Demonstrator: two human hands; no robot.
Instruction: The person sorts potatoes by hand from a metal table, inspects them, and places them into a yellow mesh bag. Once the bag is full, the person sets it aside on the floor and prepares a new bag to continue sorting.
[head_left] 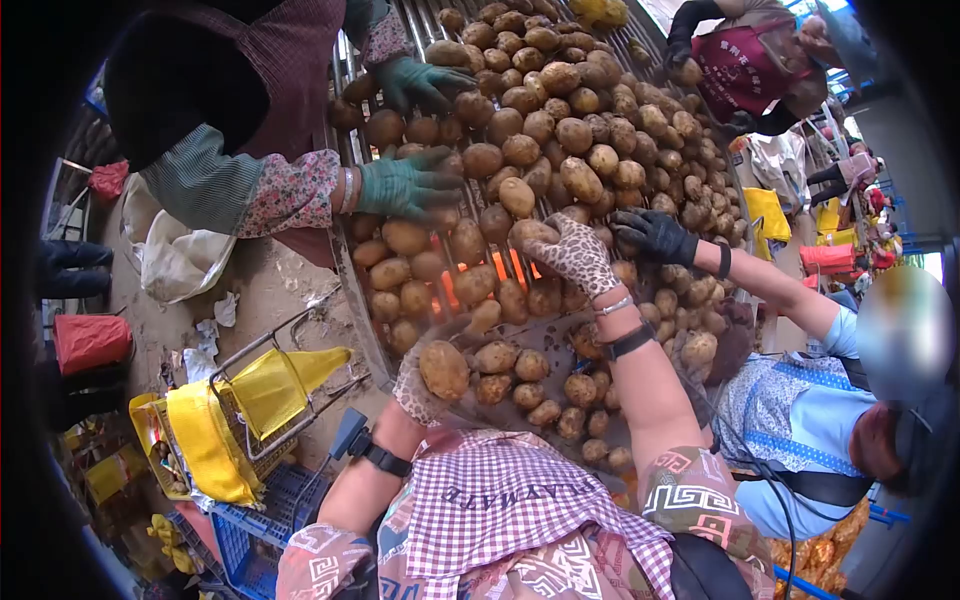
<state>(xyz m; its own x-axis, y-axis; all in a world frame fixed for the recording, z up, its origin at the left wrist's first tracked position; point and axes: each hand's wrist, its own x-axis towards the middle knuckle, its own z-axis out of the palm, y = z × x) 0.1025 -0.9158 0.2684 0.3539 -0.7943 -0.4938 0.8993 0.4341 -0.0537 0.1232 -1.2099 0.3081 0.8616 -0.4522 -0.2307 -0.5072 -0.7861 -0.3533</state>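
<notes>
My left hand [412, 392], in a leopard-print glove, is closed around a large brown potato [444, 369] at the near edge of the sorting table. Farther forward, my right hand [580, 256] wears a matching glove and has its fingers round another potato [533, 234] over the metal rollers [511, 266]. A heap of potatoes [575, 137] spreads beyond both hands. Between my arms lies a smaller group of soil-marked potatoes [531, 366] on the flat near surface.
At the left, a co-worker's green-gloved hands [405, 187] rest among the potatoes. To the right reaches another person's black-gloved hand [655, 235]. A person in a maroon apron [740, 70] stands at the far right. A yellow mesh sack [215, 440] hangs on a metal-framed cart at the left.
</notes>
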